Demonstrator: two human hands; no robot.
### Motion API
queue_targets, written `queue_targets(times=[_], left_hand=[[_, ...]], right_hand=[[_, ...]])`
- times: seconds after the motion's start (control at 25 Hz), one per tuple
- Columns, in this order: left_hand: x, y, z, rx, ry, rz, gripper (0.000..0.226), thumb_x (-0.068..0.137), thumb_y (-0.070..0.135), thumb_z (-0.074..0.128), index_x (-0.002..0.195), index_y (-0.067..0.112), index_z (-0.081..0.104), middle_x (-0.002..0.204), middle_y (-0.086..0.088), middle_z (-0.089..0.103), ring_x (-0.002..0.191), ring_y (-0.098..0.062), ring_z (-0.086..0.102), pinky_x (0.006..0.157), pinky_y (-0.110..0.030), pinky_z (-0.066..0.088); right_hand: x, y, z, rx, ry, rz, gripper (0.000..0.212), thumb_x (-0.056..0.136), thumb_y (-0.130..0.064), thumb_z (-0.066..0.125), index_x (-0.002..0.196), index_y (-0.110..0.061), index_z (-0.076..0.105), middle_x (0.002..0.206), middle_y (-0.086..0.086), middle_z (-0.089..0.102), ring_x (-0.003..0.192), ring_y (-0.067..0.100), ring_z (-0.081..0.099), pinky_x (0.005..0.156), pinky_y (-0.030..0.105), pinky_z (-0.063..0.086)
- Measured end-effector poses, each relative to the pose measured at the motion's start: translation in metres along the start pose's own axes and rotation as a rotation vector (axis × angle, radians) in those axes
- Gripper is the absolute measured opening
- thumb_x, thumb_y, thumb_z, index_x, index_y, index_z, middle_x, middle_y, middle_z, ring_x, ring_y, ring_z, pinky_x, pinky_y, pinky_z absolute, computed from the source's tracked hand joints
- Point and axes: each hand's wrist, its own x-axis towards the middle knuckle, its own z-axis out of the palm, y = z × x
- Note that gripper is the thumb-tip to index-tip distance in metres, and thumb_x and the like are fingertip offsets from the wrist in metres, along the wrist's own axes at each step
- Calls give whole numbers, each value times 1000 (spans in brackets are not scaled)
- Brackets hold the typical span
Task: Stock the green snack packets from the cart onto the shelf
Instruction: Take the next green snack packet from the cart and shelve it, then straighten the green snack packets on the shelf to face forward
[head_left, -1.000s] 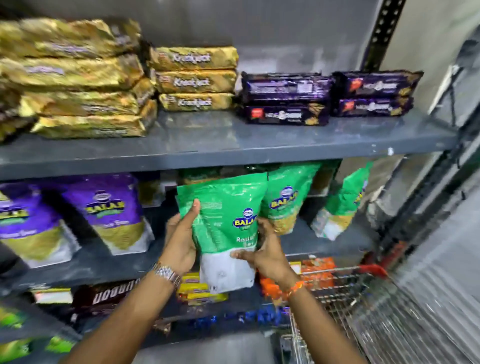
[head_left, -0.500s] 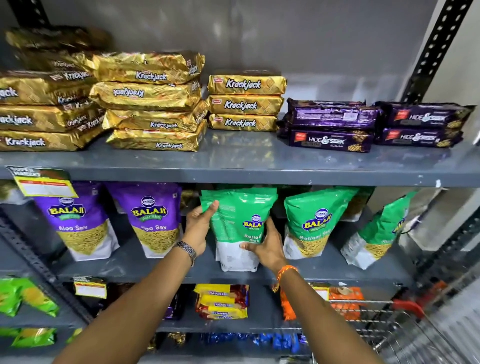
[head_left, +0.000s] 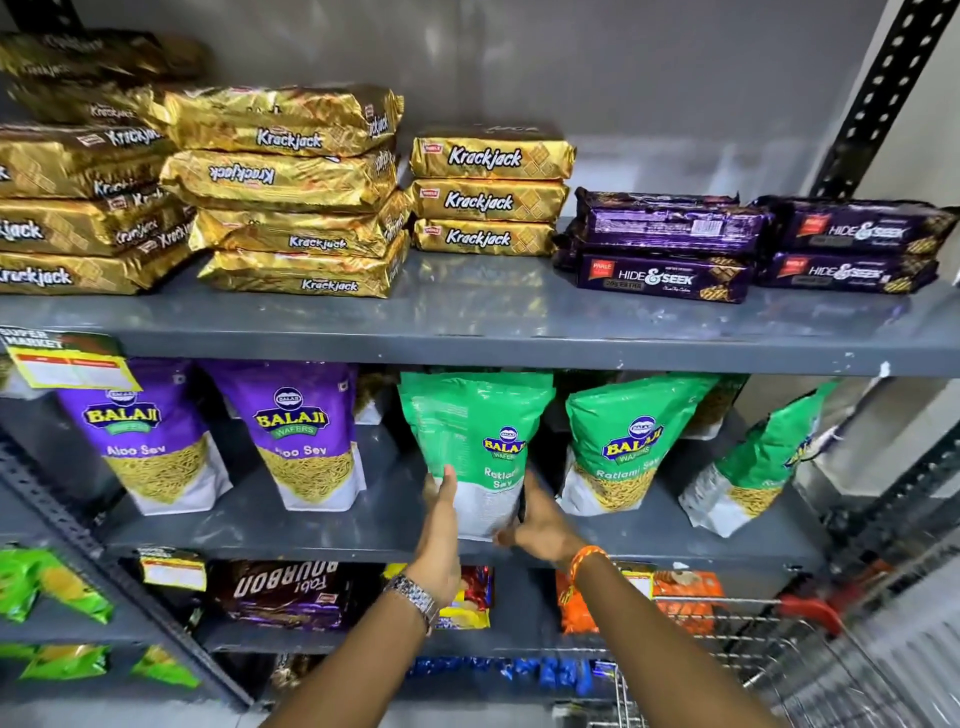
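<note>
A green Balaji Ratlami Sev packet (head_left: 478, 415) stands upright on the grey middle shelf (head_left: 311, 535), its top close under the shelf above. My left hand (head_left: 441, 525) presses flat against its lower left edge, fingers straight. My right hand (head_left: 540, 527) curls around its lower right corner. Two more green packets (head_left: 623, 441) (head_left: 753, 467) stand to the right on the same shelf, the far one leaning. The wire cart (head_left: 727, 649) with its red handle sits at the lower right; what is inside it is blurred.
Purple Aloo Sev packets (head_left: 306, 431) stand left of the green one with a gap between. The upper shelf (head_left: 467, 343) carries gold Krackjack stacks (head_left: 291, 187) and purple Hide & Seek packs (head_left: 665, 249). Biscuit packs fill the lower shelf (head_left: 285, 592). A black upright post (head_left: 878, 98) rises at the right.
The green packet went from held in front of the shelf to standing on it. Both hands slid down from its sides to its lower corners.
</note>
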Motion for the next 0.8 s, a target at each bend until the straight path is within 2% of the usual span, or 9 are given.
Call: queue_targets(times=[0.08, 0.16, 0.2, 0.28, 0.4, 0.48, 0.56, 0.68, 0.8], left_hand=[[-3, 17, 3, -4, -60, 6, 75, 84, 77, 42, 131, 21, 56, 118, 4, 72, 111, -15, 69, 94, -33, 56], [7, 29, -2, -123, -134, 25, 51, 102, 51, 29, 111, 18, 67, 91, 7, 80, 80, -6, 77, 66, -19, 60], [13, 30, -9, -148, -138, 54, 47, 102, 48, 33, 105, 21, 72, 96, 4, 80, 80, -5, 77, 66, -18, 59], [22, 19, -26, -104, -72, 126, 55, 86, 63, 56, 123, 25, 69, 134, -3, 65, 117, -11, 67, 98, -31, 53], [24, -21, -42, 44, -25, 212, 89, 68, 77, 66, 143, 32, 48, 151, 3, 47, 140, -15, 44, 119, -47, 30], [13, -31, -36, 114, -17, 275, 92, 67, 69, 72, 145, 29, 43, 148, 0, 49, 138, -19, 46, 117, -49, 33], [11, -33, -31, 149, -38, 281, 94, 67, 61, 77, 147, 30, 38, 146, 2, 51, 136, -19, 49, 115, -48, 37], [24, -25, -26, 121, -37, 299, 90, 66, 43, 83, 144, 25, 42, 139, -1, 59, 125, -14, 60, 106, -36, 48], [40, -5, -27, 65, -52, 316, 82, 65, 23, 82, 137, 9, 46, 126, -11, 68, 107, -20, 69, 84, -25, 58]], right_hand=[[-6, 12, 16, -9, 19, -3, 84, 71, 14, 69, 133, -35, 40, 130, -2, 59, 123, 20, 58, 99, 30, 56], [-9, 19, 24, -32, 62, 18, 64, 81, 13, 62, 129, -28, 51, 120, -4, 61, 110, 17, 60, 85, 28, 56], [-5, 21, 25, -2, 100, 20, 46, 89, 10, 57, 123, -22, 56, 114, -4, 59, 102, 13, 58, 74, 18, 50], [-2, 8, 23, 89, 176, 99, 31, 100, 4, 44, 119, -15, 60, 114, -2, 56, 100, 12, 52, 57, 9, 41], [11, 3, 16, 137, 101, 79, 74, 88, 22, 41, 154, -9, 26, 143, 0, 39, 136, 14, 38, 85, 6, 46], [12, -4, 24, 181, 42, 22, 88, 79, 14, 47, 158, -9, 16, 150, -2, 38, 144, 12, 35, 112, 21, 37], [11, -9, 35, 197, 41, 1, 89, 78, 15, 47, 158, -12, 19, 155, 0, 42, 144, 10, 42, 122, 29, 31], [3, -3, 57, 260, 57, -7, 93, 80, 24, 42, 158, -23, 19, 158, -2, 39, 141, -1, 43, 118, 21, 35], [-21, -6, 65, 250, -13, -3, 102, 78, 28, 36, 158, -31, 12, 164, -7, 26, 151, 11, 28, 98, 14, 51]])
